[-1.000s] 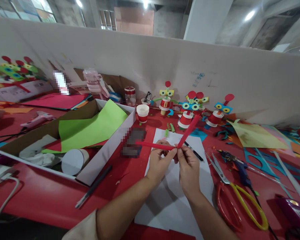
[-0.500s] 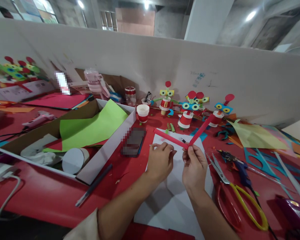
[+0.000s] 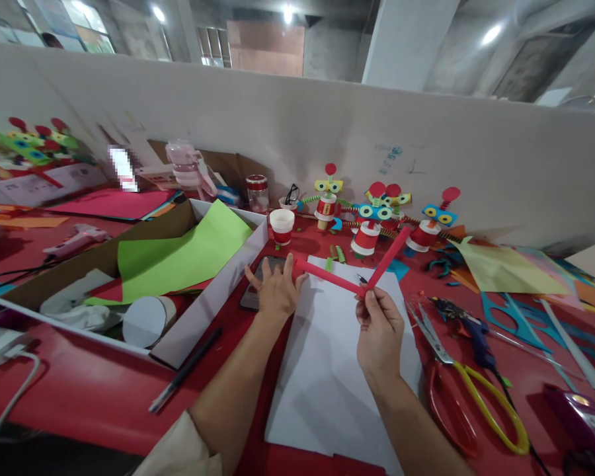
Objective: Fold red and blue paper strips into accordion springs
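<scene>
My right hand (image 3: 381, 330) pinches two red paper strips (image 3: 387, 259) where they meet in a V, above a white sheet of paper (image 3: 322, 390). One strip points up and to the right; the other runs left toward my left hand (image 3: 276, 287). That hand has its fingers spread over a phone (image 3: 250, 294), with thumb and forefinger apart beside the strip's left end. Whether they touch it is unclear. A pen lies on the sheet, partly behind the strips. Small green folded paper pieces (image 3: 336, 254) rest at the sheet's far edge.
Left stands a white box (image 3: 198, 317) with green paper; a pen (image 3: 186, 370) lies beside it. Scissors (image 3: 443, 354) and a glue gun (image 3: 476, 330) are at right. Several paper-cup robot figures (image 3: 365, 237) and a paper cup (image 3: 281, 226) stand behind, before a white partition.
My left hand has moved left, away from my right hand, and its fingers have spread beside the strip's far end. My right hand keeps its pinch on the strips.
</scene>
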`<state>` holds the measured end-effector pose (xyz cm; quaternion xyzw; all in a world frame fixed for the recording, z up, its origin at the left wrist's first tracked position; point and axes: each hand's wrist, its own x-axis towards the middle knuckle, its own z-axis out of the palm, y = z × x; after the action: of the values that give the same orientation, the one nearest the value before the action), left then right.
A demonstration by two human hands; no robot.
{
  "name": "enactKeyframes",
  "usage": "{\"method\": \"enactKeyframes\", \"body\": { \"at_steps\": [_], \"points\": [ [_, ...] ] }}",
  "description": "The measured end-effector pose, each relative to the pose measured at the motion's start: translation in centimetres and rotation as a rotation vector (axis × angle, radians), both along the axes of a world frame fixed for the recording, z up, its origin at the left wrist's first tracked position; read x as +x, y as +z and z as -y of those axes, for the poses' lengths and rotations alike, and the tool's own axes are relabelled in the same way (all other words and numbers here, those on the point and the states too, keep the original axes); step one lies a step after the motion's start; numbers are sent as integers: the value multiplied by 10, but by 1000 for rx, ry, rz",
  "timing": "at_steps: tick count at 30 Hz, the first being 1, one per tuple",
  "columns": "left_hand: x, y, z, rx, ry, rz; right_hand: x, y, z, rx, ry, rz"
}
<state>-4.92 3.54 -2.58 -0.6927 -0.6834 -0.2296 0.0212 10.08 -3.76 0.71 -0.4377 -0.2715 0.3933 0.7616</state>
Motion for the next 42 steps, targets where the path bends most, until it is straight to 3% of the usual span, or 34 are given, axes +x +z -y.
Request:
{"method": "enactKeyframes", "body": {
  "at_steps": [5,10,12,15,17,22,29,32,37,42],
  "points": [
    [-3,1,-3,-30,-27,40,0,0,1,-6,7,18],
    [7,14,3,41,-84,205,0,-1,0,-22,-1,47],
    [17,22,10,-37,-244,424,0,-2,-1,-31,-8,60],
    [32,32,25,-342,-559,962,2,-4,-3,-34,-1,105],
    [40,35,35,-463,-732,1198,2,-7,-5,-34,11,121],
    [50,32,46,-408,-657,1376,1,-14,-4,-18,57,135],
    [56,29,49,-268,-539,1464,-2,-13,1,-40,113,302],
    [59,29,51,-296,-477,1539,-2,-10,0,-68,160,287],
    [58,27,49,-288,-218,1536,-2,-10,-2,-136,231,264],
    [57,24,47,-376,-241,1619,1,-12,-3,-108,252,317]
  ]
}}
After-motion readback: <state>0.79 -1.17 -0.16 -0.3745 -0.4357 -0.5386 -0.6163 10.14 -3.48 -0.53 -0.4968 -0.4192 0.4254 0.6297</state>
